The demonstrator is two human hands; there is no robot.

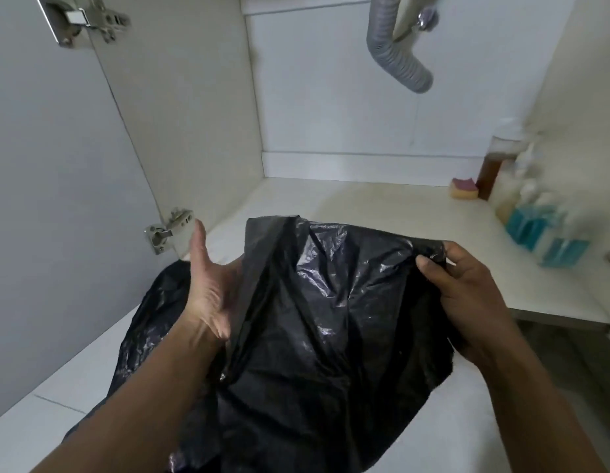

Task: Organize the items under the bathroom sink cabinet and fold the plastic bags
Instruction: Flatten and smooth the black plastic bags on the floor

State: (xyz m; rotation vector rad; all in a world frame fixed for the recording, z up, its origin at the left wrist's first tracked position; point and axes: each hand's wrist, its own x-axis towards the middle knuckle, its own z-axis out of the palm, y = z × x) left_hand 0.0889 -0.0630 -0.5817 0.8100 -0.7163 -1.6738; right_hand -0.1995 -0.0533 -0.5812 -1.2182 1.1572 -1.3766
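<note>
— Under the sink, where does the black plastic bag [331, 319] sit right now?

— It's in the air in front of the open cabinet, stretched between both hands, with its top edge over the front of the cabinet floor [365, 199]. The lower part hangs down towards the person. More black plastic bulges out low on the left, beyond the wrist; I can't tell whether it's the same bag.

— How is it being held?

— The right hand [467, 295] pinches the bag's upper right corner, thumb on the near side, fingers curled behind. The left hand [208, 285] is spread, palm turned towards the bag, thumb straight up and clear of the plastic. Its fingers go in behind the left fold, so they're hidden.

— What else is in the cabinet?

— A sponge [464, 189] near the back right, just beside a blurred row of bottles [522, 199] along the right wall. A grey drain hose [395, 52] hangs from above. The door [58, 199] stands open on the left, with a hinge [167, 230] just beyond the left thumb.
</note>
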